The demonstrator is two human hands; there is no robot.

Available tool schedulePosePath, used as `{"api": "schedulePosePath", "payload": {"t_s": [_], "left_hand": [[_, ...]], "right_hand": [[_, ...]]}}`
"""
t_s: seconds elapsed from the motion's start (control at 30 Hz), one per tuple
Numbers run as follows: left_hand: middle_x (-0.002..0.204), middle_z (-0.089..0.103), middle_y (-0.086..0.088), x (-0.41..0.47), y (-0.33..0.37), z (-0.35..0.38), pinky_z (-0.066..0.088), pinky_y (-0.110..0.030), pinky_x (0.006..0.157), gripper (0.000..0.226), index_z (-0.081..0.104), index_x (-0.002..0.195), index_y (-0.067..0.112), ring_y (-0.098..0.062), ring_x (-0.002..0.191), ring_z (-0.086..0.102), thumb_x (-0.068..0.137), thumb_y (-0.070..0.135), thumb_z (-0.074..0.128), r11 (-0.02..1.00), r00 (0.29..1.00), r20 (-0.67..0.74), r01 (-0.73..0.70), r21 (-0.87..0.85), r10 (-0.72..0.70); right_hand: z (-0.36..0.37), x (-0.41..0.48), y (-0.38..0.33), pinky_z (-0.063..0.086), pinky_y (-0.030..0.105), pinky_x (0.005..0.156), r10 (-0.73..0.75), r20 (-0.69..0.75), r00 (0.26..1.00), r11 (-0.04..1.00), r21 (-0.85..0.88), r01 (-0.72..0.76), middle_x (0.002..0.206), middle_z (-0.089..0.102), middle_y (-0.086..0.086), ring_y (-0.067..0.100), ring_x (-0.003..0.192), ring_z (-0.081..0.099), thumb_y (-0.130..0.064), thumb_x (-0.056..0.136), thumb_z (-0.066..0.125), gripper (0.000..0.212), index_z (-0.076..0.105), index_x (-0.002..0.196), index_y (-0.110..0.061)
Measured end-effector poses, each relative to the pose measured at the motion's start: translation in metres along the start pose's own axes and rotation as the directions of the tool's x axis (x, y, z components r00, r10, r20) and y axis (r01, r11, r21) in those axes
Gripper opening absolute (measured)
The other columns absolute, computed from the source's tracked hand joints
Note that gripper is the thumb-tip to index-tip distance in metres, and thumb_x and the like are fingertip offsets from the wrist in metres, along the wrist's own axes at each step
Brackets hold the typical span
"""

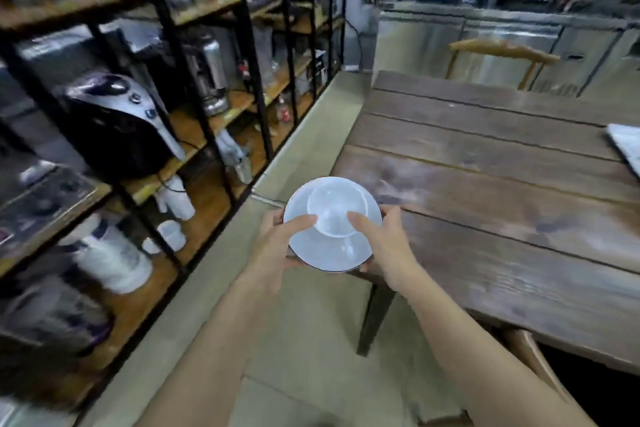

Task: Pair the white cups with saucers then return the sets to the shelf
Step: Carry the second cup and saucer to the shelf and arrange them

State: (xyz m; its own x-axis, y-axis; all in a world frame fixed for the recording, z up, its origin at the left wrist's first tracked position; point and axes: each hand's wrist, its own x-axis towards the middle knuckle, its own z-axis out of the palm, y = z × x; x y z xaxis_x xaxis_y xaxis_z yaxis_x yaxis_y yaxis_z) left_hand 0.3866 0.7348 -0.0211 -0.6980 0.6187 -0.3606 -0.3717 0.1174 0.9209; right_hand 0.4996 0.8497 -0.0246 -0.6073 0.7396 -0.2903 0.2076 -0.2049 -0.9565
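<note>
A white cup [335, 206] sits on a white saucer [322, 250] with a thin dark rim. Both are held in the air over the floor, just off the table's near left corner. My left hand [280, 243] grips the saucer's left edge with its thumb lying on top, close to the cup. My right hand [384, 239] grips the right edge the same way, thumb pointing in at the cup. The black-framed shelf [221, 107] with wooden boards stands to the left.
A dark plank table [502, 184] fills the right side, with a flat grey object [627, 146] at its right edge. A wooden chair [502, 52] stands beyond it. The shelf holds a black and silver appliance [117, 121], white jugs [110, 253] and metal canisters. A pale floor aisle runs between.
</note>
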Motion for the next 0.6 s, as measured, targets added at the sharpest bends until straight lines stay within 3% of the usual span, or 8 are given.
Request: {"api": "schedulePosePath", "payload": {"t_s": [0.07,0.27,0.37,0.47,0.53,0.6], "left_hand": [[0.11,0.065,-0.003,-0.022,0.003,-0.05,0.052,-0.033,0.061,0.056,0.057,0.11,0.018,-0.025,0.093,0.066,0.059,0.033,0.073,0.999,0.994,-0.101,-0.041,-0.027,0.038],[0.118,0.063,-0.009,-0.09,0.005,-0.198,0.054,-0.031,0.058,0.065,0.055,0.116,0.015,-0.025,0.094,0.065,0.057,0.032,0.075,0.981,0.933,-0.357,-0.106,-0.16,0.043],[0.115,0.061,-0.01,-0.127,0.008,-0.272,0.054,-0.035,0.062,0.053,0.053,0.117,0.011,-0.025,0.091,0.063,0.071,0.025,0.075,0.973,0.87,-0.49,-0.151,-0.174,0.047],[0.109,0.06,-0.006,-0.166,0.016,-0.347,0.056,-0.041,0.069,0.035,0.055,0.107,0.016,-0.023,0.091,0.06,0.077,0.022,0.071,0.966,0.786,-0.614,-0.208,-0.151,0.073],[0.111,0.061,-0.007,-0.195,0.021,-0.394,0.058,-0.043,0.069,0.044,0.056,0.109,0.014,-0.025,0.092,0.061,0.072,0.026,0.074,0.964,0.732,-0.675,-0.233,-0.128,0.087],[0.115,0.062,-0.01,-0.22,0.026,-0.438,0.059,-0.045,0.072,0.06,0.056,0.117,0.013,-0.029,0.098,0.062,0.063,0.032,0.075,0.959,0.692,-0.718,-0.243,-0.143,0.068]], "right_hand": [[0.049,-0.011,0.0,0.052,0.039,0.058,0.005,0.099,0.995,0.999,-0.051,0.0,0.098,0.053,-0.005,0.022,0.084,0.061,-0.034,0.083,0.064,0.046,0.033,0.113,-0.018],[0.199,-0.057,-0.001,0.042,0.023,0.038,-0.05,0.354,0.934,0.982,-0.155,0.111,0.094,0.05,-0.007,0.016,0.076,0.059,-0.035,0.085,0.063,0.045,0.032,0.112,-0.016],[0.277,-0.088,0.005,0.042,0.022,0.035,-0.062,0.489,0.87,0.975,-0.158,0.158,0.1,0.051,-0.004,0.019,0.078,0.06,-0.033,0.085,0.064,0.044,0.034,0.112,-0.015],[0.361,-0.121,0.008,0.045,0.016,0.037,-0.105,0.586,0.804,0.965,-0.134,0.224,0.107,0.051,-0.003,0.022,0.091,0.061,-0.035,0.084,0.065,0.048,0.033,0.114,-0.017],[0.416,-0.147,0.011,0.046,0.015,0.045,-0.113,0.62,0.776,0.961,-0.13,0.243,0.114,0.05,0.001,0.023,0.102,0.057,-0.036,0.083,0.066,0.054,0.034,0.12,-0.014],[0.465,-0.173,0.012,0.04,0.015,0.056,-0.115,0.654,0.748,0.958,-0.126,0.257,0.116,0.045,0.001,0.017,0.1,0.05,-0.036,0.084,0.064,0.059,0.032,0.127,-0.012]]}}
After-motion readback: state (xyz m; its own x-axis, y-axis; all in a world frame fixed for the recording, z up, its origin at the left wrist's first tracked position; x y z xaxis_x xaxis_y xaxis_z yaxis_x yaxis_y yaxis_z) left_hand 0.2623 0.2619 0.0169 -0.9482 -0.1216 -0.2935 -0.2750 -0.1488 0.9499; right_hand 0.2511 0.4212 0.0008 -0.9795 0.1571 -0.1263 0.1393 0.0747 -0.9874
